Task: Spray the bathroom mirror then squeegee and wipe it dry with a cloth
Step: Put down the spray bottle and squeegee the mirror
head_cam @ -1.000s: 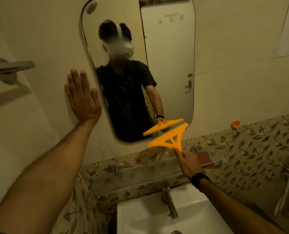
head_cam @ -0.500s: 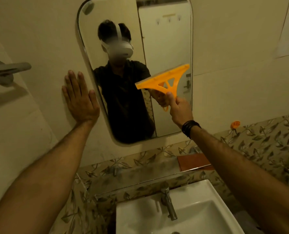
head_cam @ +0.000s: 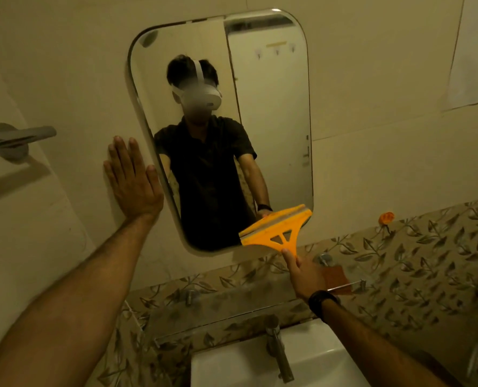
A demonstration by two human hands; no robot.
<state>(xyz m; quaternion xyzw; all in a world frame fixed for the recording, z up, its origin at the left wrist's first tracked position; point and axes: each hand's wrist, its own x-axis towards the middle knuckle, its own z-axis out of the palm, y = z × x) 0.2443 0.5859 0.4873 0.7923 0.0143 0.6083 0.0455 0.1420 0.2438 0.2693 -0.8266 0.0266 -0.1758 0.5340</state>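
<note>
A rounded mirror (head_cam: 271, 121) hangs on the cream wall and reflects a person in a dark shirt. An orange squeegee (head_cam: 277, 229) lies with its blade against the mirror's lower right corner. My right hand (head_cam: 306, 273) grips its handle from below. Flat on the wall just left of the mirror's edge, my left hand (head_cam: 133, 181) presses with straight fingers. No cloth or spray bottle is in view.
A glass shelf (head_cam: 232, 314) runs below the mirror, with a brown bar (head_cam: 337, 277) on its right end. A white basin (head_cam: 232, 367) and chrome tap (head_cam: 278, 347) sit underneath. A towel bar (head_cam: 17, 136) juts out at left. An orange hook (head_cam: 386, 217) sticks to the tiles.
My right hand rose with the squeegee to the mirror's middle right, then drew it down to the lower right corner. The left hand stayed flat on the wall.
</note>
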